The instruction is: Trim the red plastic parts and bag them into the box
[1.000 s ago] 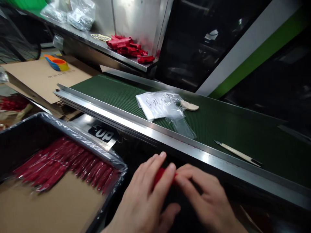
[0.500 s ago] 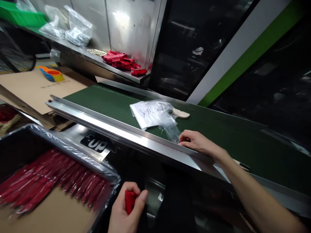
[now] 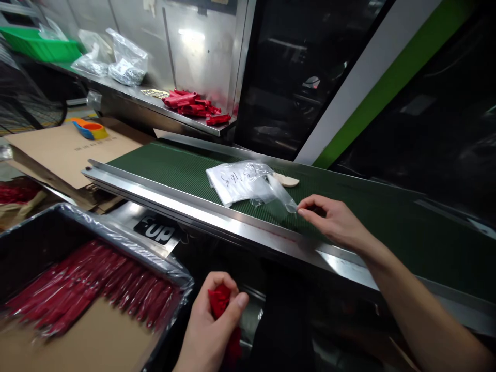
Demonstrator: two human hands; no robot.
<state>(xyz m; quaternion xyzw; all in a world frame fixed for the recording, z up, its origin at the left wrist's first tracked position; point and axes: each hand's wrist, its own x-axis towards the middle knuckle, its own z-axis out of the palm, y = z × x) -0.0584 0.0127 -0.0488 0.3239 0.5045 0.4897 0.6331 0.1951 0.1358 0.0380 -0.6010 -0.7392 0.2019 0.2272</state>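
My left hand (image 3: 215, 323) is closed around a red plastic part (image 3: 219, 300), low in front of the belt and beside the lined box. Over the green conveyor belt (image 3: 155, 168), my right hand (image 3: 329, 217) pinches the end of a narrow clear plastic bag (image 3: 284, 196) between thumb and fingertips. The bag's other end lies on a stack of clear bags (image 3: 236, 183) with handwriting on it. Just behind the stack rests a pale, flat, rounded piece (image 3: 285, 180), partly covered by plastic.
A plastic-lined box (image 3: 182, 281) at lower left holds rows of bagged red parts (image 3: 127, 289). Loose red parts (image 3: 189, 103) lie on a metal shelf, near bags of small hardware (image 3: 127, 70) and a green bin (image 3: 46, 46). A tape dispenser (image 3: 91, 129) sits on cardboard (image 3: 50, 155).
My right hand has moved up and right from the belt's metal edge, drawing the narrow bag's end with it. My left hand has shifted slightly right, still holding the red part.
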